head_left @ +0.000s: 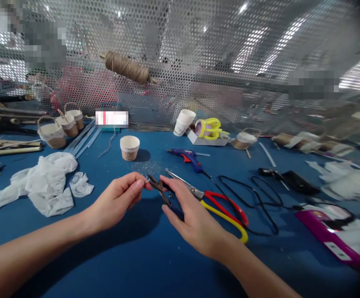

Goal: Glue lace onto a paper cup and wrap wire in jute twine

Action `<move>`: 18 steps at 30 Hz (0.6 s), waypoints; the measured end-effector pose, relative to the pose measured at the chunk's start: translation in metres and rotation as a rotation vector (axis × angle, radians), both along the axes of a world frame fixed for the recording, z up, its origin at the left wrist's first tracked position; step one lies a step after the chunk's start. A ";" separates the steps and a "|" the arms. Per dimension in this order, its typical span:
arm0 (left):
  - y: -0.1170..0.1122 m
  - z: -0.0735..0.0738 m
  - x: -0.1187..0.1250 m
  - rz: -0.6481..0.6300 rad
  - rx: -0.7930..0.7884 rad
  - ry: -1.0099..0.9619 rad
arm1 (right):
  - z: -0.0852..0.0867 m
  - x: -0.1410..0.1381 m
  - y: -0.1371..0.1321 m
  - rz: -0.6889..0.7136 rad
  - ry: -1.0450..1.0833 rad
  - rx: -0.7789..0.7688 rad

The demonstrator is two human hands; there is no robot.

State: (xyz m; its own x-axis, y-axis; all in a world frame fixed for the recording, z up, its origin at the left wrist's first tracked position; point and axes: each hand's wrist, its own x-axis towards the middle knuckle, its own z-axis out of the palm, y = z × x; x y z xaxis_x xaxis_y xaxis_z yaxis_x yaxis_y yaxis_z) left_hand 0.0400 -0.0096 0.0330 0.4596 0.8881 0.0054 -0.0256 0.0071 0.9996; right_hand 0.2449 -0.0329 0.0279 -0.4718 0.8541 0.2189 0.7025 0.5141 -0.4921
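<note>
Near the cup I note: left hand, fingers pinching a thin strand; right hand gripping pliers; step, seemingly nipping; next move, steady alignment.

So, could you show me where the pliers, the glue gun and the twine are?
Pliers (159, 186): head view, on the dark metal near the pivot.
Glue gun (191, 156): head view, on the blue body.
Twine (127, 67): head view, on the middle of the wound roll.

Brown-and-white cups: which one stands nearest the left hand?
The lone cup beyond the left hand, showing no handle. The others sit farther off: three cups grouped at left, another cup right of the white box.
</note>
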 end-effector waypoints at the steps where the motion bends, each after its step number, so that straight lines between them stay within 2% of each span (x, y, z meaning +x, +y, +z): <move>1: 0.000 0.000 0.000 -0.002 0.013 0.001 | -0.001 0.000 0.000 -0.008 -0.012 0.012; 12: 0.000 -0.001 -0.001 -0.025 0.129 0.037 | -0.004 0.001 0.003 0.001 -0.081 0.068; 18: 0.000 0.000 -0.002 -0.044 0.117 0.060 | 0.000 0.000 0.002 0.013 -0.088 0.086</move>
State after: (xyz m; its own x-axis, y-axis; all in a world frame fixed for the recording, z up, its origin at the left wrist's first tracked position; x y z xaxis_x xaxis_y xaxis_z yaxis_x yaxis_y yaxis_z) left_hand 0.0382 -0.0092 0.0335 0.5009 0.8619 0.0788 0.0322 -0.1095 0.9935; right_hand 0.2446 -0.0312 0.0281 -0.5032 0.8277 0.2483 0.7341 0.5611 -0.3826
